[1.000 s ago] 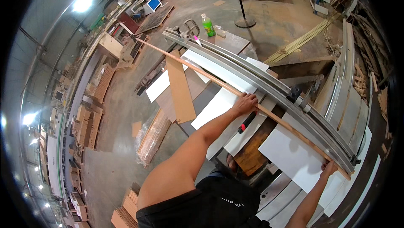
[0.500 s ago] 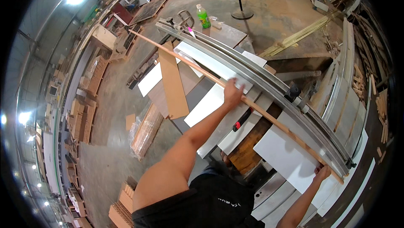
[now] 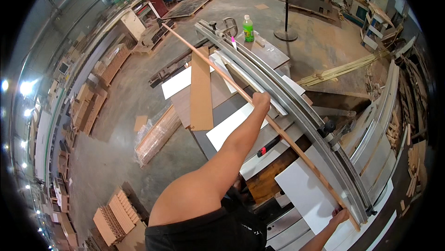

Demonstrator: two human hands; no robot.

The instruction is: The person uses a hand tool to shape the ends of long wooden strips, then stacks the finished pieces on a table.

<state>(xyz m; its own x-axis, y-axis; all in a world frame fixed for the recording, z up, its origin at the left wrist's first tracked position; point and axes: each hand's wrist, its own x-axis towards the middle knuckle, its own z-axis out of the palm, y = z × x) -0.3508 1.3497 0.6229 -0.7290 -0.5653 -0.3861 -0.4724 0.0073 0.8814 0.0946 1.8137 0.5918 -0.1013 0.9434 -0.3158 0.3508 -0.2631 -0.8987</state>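
Observation:
A long thin wooden strip (image 3: 218, 68) runs from the far left down to the lower right, lying along the grey metal rail (image 3: 296, 107) of a panel saw table. My left hand (image 3: 261, 101) is shut on the strip about halfway along it. My right hand (image 3: 340, 215) grips the strip near its close end at the lower right. White boards (image 3: 310, 195) lie on the table under the strip.
A brown board (image 3: 200, 88) leans across the table's left side. A green bottle (image 3: 248, 28) stands at the far end. A standing fan (image 3: 286, 0) is behind it. Stacks of wood panels (image 3: 157, 135) lie on the floor to the left, and timber offcuts (image 3: 412, 158) at right.
My left hand has slid further along the strip, away from me. The view has shifted, so the strip and table sit lower and more central.

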